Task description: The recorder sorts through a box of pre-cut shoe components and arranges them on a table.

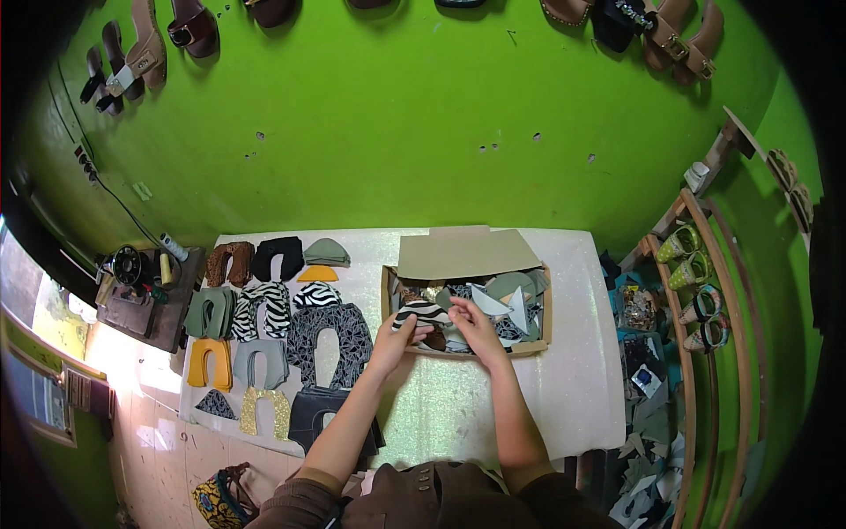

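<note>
An open cardboard box (548, 331) on the table holds a jumble of cut material pieces in grey-green, white, brown and patterned colours. Over its near left part, my left hand (394, 342) pinches a curved zebra-striped piece (421, 312). The fingers of my right hand (476, 330) are bent and closed at the right end of that same piece. Just behind these fingertips shows a small dark green piece (443, 299). White pointed pieces (490, 303) lie in the box to the right of my right hand.
Stacks of U-shaped pieces cover the table's left side, among them mustard (210, 364), grey (261, 363) and black-patterned (330, 339) ones. A small wooden stand (154, 313) with tools is at left. At right are a wooden rack (705, 379) with sandals and heaped scraps (648, 441).
</note>
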### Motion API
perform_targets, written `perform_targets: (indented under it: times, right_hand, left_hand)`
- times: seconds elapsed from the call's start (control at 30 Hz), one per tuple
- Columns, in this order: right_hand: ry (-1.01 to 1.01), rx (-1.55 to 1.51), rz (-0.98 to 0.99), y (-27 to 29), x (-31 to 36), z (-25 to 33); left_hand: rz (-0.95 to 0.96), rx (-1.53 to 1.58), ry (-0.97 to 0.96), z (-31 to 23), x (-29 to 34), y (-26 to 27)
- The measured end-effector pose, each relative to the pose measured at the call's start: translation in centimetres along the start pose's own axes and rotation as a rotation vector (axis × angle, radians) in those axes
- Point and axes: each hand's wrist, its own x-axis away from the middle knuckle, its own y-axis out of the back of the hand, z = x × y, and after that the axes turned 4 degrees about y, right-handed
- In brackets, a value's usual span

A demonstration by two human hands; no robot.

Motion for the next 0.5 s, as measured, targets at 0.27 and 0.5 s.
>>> perform_targets:
  times: [0.27,0.5]
  right_hand:
    - [0.005,0.057,0.003,-1.5,2.3,-0.9]
    - [0.106,0.396,-0.028,-2.8,4.6,-0.2]
  left_hand:
    - [0.048,-0.014,0.063,0.8,2.3,0.2]
    - [0.064,-0.034,0.113,1.7,4.0,1.7]
